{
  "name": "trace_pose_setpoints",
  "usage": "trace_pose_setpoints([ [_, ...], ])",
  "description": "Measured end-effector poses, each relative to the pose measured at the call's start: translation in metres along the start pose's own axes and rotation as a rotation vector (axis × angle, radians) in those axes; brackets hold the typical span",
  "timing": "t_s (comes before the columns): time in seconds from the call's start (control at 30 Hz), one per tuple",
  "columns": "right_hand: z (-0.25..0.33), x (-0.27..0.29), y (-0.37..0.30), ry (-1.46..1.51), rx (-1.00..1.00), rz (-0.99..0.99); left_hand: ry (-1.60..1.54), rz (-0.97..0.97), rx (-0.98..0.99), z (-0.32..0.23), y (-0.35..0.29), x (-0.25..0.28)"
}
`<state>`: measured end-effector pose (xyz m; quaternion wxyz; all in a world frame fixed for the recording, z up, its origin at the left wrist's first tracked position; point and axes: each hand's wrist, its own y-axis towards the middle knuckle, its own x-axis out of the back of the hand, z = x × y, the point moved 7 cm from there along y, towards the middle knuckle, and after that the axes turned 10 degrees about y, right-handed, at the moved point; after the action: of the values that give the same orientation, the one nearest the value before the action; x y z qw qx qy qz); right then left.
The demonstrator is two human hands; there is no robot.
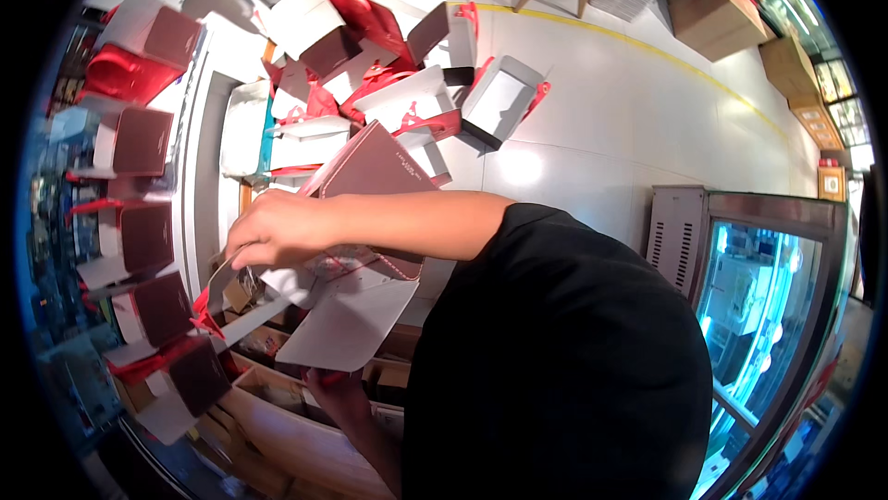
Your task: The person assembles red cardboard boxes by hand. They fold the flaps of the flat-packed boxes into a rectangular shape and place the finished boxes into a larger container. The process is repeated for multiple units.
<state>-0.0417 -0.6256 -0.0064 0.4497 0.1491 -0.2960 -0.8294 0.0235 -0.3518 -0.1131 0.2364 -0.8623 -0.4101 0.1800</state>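
Observation:
A mauve gift box with a pale lining is tilted in front of me, its flap hanging open. Reaching across from the right, my right hand is closed, pinching a thin grey-white panel edge at the box's left side. A red ribbon end hangs below those fingers. My left hand, in shadow beneath the open flap, holds the box from below; its fingers are mostly hidden. Clear wrapping or contents show inside the box, too blurred to name.
Several opened boxes with red ribbons are heaped ahead on the pale floor. More mauve boxes line the shelf at left. Below is a wooden drawer. A lit glass cabinet stands at right; cardboard cartons lie beyond.

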Motion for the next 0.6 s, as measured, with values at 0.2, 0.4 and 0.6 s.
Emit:
trace_pose_setpoints([
  [0.2, 0.001, 0.085, -0.051, -0.032, -0.068, -0.21, -0.035, 0.178, 0.262, 0.049, 0.051, -0.051],
  [0.4, 0.007, 0.126, -0.095, -0.149, -0.081, -0.411, 0.048, 0.192, 0.269, 0.056, 0.075, -0.062],
  [0.6, -0.021, 0.12, -0.12, -0.144, -0.237, -0.618, 0.056, 0.083, 0.063, 0.035, 0.079, -0.025],
])
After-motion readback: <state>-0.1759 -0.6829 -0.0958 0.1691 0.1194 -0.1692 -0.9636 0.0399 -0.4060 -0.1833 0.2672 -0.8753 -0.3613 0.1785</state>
